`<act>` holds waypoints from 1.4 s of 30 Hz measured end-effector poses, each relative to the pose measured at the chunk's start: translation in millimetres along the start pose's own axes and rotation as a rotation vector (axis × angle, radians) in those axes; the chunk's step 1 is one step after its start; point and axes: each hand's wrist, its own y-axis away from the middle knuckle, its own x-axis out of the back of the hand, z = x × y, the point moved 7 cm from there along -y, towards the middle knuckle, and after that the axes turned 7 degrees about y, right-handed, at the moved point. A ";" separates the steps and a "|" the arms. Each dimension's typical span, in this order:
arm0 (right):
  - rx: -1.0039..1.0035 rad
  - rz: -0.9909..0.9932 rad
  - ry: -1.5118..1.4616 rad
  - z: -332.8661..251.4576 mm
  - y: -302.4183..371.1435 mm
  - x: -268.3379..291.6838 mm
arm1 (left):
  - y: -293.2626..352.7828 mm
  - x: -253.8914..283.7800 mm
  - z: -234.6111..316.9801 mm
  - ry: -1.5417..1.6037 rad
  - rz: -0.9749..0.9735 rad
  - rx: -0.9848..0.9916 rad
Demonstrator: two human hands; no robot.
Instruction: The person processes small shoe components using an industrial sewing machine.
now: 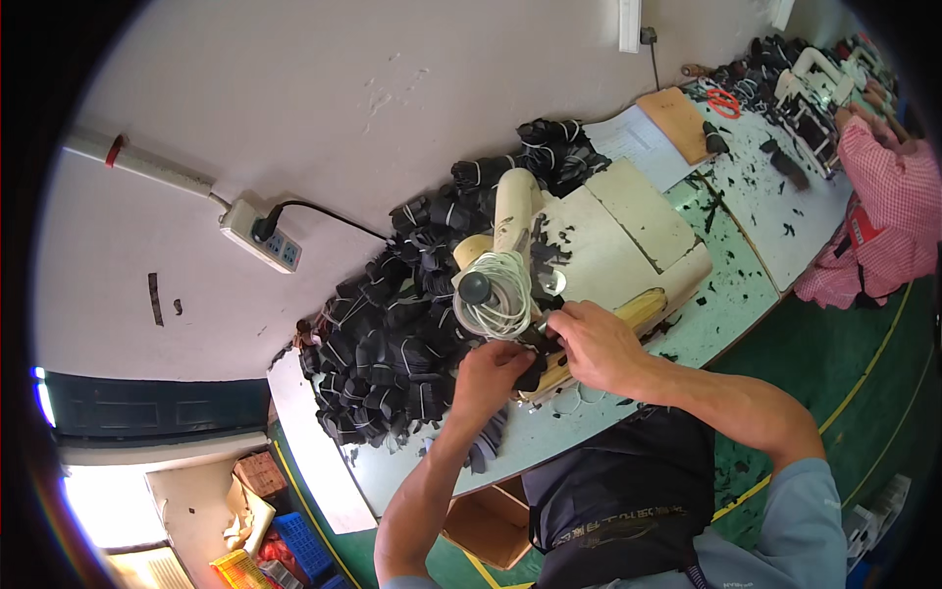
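My left hand (494,377) pinches a small black cloth piece (531,373) at the near side of a cream-coloured machine (628,231). Right beside it, my right hand (601,346) is closed too, its fingertips at the machine's working end; what they grip is mostly hidden. Over both hands rises the machine's thick arm (514,211), with a coil of thin white bands (510,294) hung round its black-knobbed end. Strips of grey cloth (488,444) lie at the table edge below my left hand.
Tied black cloth bundles (392,363) heap against the wall. A power strip (260,236) is mounted there. Farther right lie a paper sheet (643,142) and a brown board (675,123); a person in a pink checked sleeve (883,187) works at another machine (816,98). Below stands a cardboard box (486,528).
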 end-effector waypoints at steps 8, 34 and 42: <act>-0.109 -0.127 -0.080 23.7 6.5 3.2 | 12.5 19.4 3.0 -0.003 0.005 0.043; 0.021 -0.066 -0.128 6.8 6.5 1.6 | 7.0 10.4 7.8 -0.121 0.006 0.190; -0.177 -0.104 -0.031 13.2 4.1 5.6 | 8.6 16.2 -7.9 0.032 -0.032 0.036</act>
